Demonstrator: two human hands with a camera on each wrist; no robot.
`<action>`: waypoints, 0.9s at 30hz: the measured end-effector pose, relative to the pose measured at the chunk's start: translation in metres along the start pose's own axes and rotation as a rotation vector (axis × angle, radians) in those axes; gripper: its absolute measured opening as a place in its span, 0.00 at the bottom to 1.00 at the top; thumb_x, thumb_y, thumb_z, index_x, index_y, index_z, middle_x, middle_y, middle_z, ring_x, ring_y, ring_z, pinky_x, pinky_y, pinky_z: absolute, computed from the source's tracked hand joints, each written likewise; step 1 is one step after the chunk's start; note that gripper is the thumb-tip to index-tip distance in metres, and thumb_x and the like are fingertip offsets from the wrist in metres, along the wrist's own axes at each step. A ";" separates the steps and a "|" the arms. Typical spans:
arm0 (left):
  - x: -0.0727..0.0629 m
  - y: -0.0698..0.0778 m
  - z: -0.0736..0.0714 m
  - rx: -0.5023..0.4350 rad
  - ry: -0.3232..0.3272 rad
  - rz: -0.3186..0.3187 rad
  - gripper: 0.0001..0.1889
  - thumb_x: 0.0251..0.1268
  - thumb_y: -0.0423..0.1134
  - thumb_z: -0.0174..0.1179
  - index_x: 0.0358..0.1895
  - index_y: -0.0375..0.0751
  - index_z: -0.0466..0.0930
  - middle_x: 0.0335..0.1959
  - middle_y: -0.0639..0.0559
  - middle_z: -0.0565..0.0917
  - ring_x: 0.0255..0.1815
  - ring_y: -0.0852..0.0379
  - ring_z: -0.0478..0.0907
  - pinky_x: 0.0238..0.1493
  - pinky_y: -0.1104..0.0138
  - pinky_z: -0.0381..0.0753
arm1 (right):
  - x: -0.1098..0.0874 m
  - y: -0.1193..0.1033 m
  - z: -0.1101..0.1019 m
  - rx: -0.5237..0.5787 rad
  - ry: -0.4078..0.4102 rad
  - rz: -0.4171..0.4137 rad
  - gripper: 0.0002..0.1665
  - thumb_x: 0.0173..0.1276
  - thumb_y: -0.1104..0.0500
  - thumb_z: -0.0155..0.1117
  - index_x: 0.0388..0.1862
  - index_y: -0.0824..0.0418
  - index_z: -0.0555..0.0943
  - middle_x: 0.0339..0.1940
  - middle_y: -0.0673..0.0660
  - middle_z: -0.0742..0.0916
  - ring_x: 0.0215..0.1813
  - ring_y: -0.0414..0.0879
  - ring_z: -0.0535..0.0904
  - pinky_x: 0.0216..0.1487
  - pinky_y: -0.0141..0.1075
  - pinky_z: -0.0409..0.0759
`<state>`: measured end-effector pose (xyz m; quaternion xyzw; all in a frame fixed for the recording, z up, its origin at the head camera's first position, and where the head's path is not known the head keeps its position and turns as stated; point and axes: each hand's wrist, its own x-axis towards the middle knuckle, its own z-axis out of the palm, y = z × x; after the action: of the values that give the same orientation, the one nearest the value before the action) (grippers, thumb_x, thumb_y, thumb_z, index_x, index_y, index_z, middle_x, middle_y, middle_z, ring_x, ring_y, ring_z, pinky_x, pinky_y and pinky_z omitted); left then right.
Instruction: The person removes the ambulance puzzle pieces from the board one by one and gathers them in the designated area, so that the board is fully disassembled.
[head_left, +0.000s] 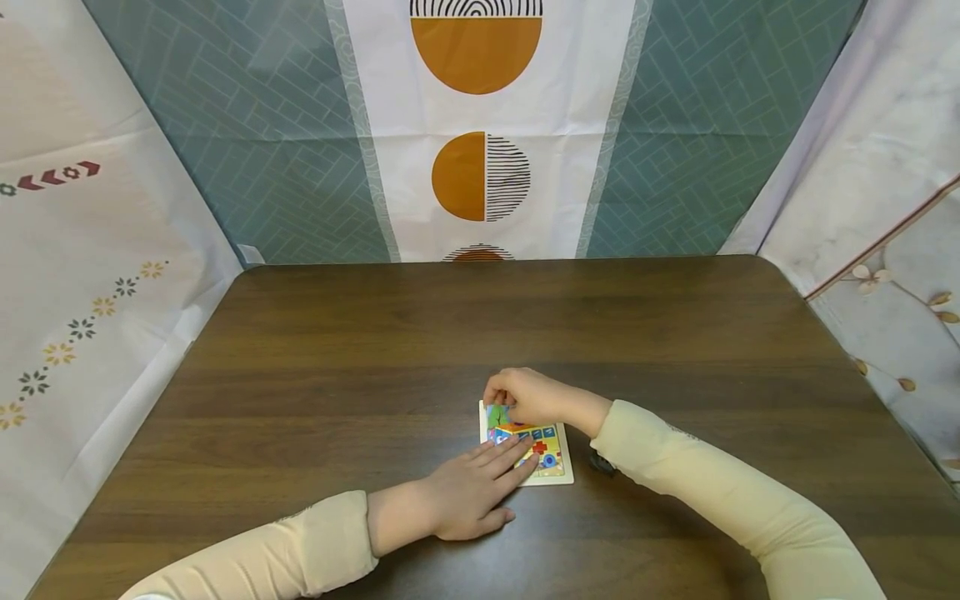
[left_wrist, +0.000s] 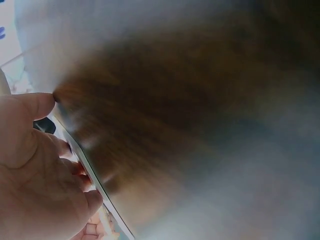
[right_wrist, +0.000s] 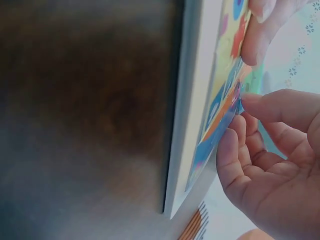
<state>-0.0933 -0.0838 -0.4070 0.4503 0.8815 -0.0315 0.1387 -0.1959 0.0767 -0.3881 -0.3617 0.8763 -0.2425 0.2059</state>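
Observation:
A small jigsaw puzzle [head_left: 555, 463] with a cream frame and a colourful picture lies on the table. My left hand [head_left: 474, 493] rests across its lower left part, fingers straight and spread, covering some of the picture. At the upper edge, my right hand [head_left: 534, 397] bends its fingers down over the puzzle. In the right wrist view, the right thumb and curled fingers pinch what looks like a puzzle piece [right_wrist: 240, 105], mostly hidden by the fingertips. The left wrist view shows the left palm [left_wrist: 40, 175] beside the thin edge of the puzzle frame.
A dark brown wooden table [head_left: 360, 350] surrounds the puzzle. Patterned cloth [head_left: 300, 150] hangs behind the far edge, and white printed cloth [head_left: 112, 250] hangs at both sides. A dark band [head_left: 602, 463] shows by the right cuff.

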 end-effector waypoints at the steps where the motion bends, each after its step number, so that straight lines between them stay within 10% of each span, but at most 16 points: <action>1: 0.000 0.000 0.000 0.001 0.001 -0.002 0.34 0.74 0.55 0.40 0.77 0.48 0.44 0.78 0.49 0.46 0.78 0.56 0.43 0.74 0.63 0.51 | 0.000 0.000 0.000 0.004 0.004 -0.003 0.15 0.57 0.76 0.59 0.41 0.62 0.80 0.36 0.53 0.81 0.38 0.42 0.74 0.44 0.31 0.76; 27: -0.002 -0.001 0.005 0.033 0.049 0.032 0.34 0.74 0.55 0.39 0.77 0.46 0.45 0.78 0.47 0.46 0.78 0.54 0.44 0.74 0.63 0.53 | 0.001 0.012 -0.001 0.051 0.031 -0.027 0.11 0.57 0.74 0.61 0.30 0.58 0.77 0.29 0.51 0.82 0.31 0.39 0.73 0.35 0.27 0.75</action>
<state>-0.0921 -0.0866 -0.4117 0.4670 0.8768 -0.0327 0.1100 -0.2034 0.0834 -0.3945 -0.3643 0.8679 -0.2734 0.1981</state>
